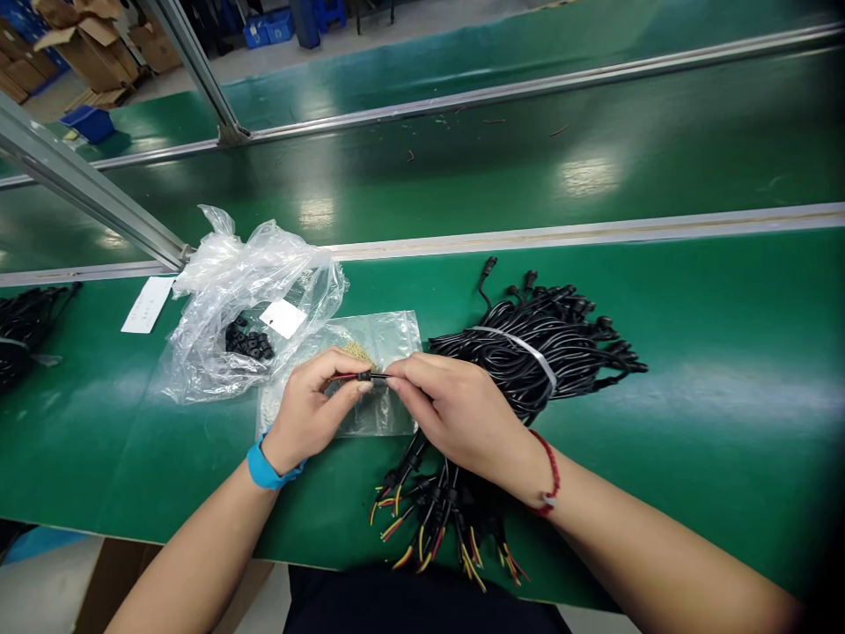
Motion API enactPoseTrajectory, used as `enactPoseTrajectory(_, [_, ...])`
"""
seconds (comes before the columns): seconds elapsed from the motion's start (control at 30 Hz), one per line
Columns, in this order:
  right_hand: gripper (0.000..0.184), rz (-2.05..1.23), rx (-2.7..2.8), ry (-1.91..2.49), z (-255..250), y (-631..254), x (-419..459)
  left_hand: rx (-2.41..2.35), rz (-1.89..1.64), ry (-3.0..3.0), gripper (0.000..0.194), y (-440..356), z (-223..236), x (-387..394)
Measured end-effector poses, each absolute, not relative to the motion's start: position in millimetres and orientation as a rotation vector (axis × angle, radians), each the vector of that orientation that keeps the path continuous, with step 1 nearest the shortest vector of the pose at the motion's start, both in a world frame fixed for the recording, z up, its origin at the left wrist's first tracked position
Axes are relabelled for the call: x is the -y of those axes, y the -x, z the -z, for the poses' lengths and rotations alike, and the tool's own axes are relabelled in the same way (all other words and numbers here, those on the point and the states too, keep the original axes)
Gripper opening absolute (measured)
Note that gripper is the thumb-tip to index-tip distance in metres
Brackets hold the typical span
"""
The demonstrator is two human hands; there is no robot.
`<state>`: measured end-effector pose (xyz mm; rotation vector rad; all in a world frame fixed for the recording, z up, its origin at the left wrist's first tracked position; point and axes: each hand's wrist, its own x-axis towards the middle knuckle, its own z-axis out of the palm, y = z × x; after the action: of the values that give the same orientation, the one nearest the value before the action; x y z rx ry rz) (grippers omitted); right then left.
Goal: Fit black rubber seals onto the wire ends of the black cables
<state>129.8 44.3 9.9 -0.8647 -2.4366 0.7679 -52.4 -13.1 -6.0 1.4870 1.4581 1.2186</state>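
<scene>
Between my two hands a thin black cable is stretched level, with a small black fitting on it and reddish wire at its left end. My left hand pinches it at the fitting between thumb and finger. On the right, my right hand pinches the black length of the same cable. Below both hands lies a clear plastic bag with small brass-coloured parts. Behind my right hand rests a bundle of black cables, bound by a pale tie; stripped red, yellow and black wire ends fan out toward me.
A larger crumpled clear bag holds small black parts. Beside it lie white paper slips. More black cables sit at far left. A metal post rises from the green bench. Cardboard boxes stand beyond.
</scene>
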Motion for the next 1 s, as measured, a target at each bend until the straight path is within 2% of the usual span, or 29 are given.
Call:
enactPoseTrajectory(0.7, [0.022,-0.876,2.362,0.788,-10,-130,-45,-1.365,-1.217,-1.395,0.011,43,12,14])
enactPoseTrajectory(1.0, [0.026,-0.714,2.502,0.867,-7,-127,-46,-1.472,-1.188,-1.521,0.007,36,18,11])
